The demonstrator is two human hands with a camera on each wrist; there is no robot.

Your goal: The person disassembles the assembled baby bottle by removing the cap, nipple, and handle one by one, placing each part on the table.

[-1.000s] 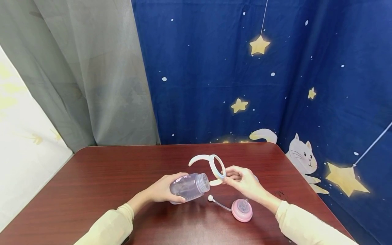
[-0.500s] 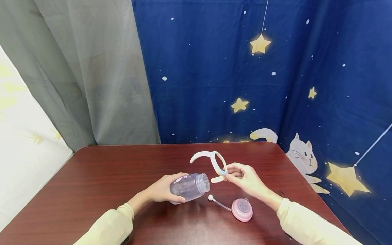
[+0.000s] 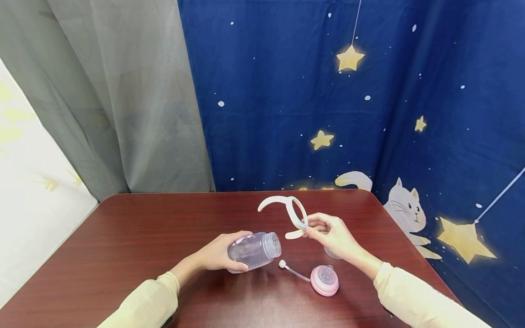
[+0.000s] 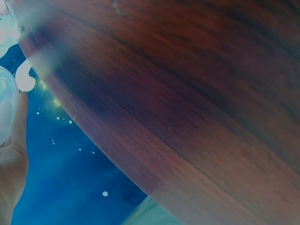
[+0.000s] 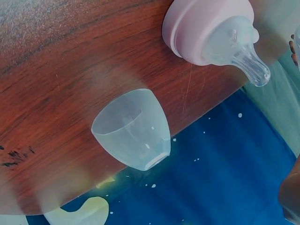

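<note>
In the head view my left hand (image 3: 217,252) grips a translucent baby bottle (image 3: 250,250). The bottle lies tilted on its side, its open threaded neck facing right. My right hand (image 3: 332,234) pinches a white bottle handle (image 3: 292,212), a ring with two curved arms, held above the table and apart from the bottle neck. Below it rests a pink bottle collar with a clear teat (image 3: 324,284). From it a thin straw ends in a white ball (image 3: 282,263) to the left. The left wrist view catches only part of the bottle (image 4: 5,101).
A clear dome cap (image 5: 133,131) stands on the reddish-brown table (image 3: 164,228); in the head view my right wrist mostly hides it. A blue star-patterned curtain (image 3: 279,91) and a grey curtain (image 3: 156,91) hang behind the table.
My right hand has lifted the handle up and slightly right, farther from the bottle neck. The left hand and bottle stay in place.
</note>
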